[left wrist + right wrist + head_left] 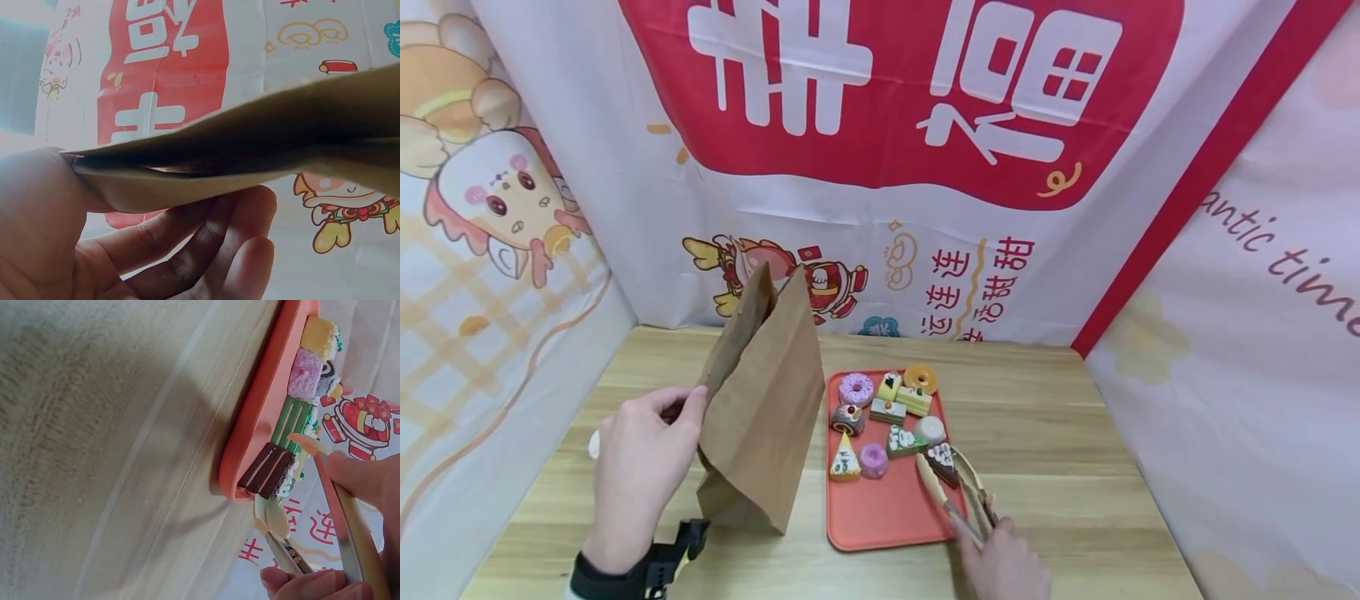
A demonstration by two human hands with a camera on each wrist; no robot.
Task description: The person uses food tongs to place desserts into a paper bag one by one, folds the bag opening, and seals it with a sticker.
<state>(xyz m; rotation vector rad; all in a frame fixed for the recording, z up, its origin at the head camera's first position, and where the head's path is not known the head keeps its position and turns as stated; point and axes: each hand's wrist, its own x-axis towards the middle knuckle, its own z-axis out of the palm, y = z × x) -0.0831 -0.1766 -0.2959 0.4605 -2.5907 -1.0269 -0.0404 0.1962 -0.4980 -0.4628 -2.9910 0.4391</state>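
A tall brown paper bag (767,408) stands on the table, its top parted. My left hand (643,458) pinches the bag's upper left edge between thumb and fingers; in the left wrist view the bag's mouth (206,164) shows as a narrow dark gap. In my right hand (1006,560) is a pair of tongs (936,483) with beige tips. The tips stand spread on either side of a chocolate cake slice (942,463) with a white top, on the red tray (880,521). Beside it lies a green cake slice (291,424).
Toy sweets share the tray: a purple donut (856,388), an orange donut (921,378), a chocolate roll (847,419), a yellow triangular slice (845,460), a pink ring (873,460) and several others. Printed cloth (880,200) walls the table (1045,433) at back and sides.
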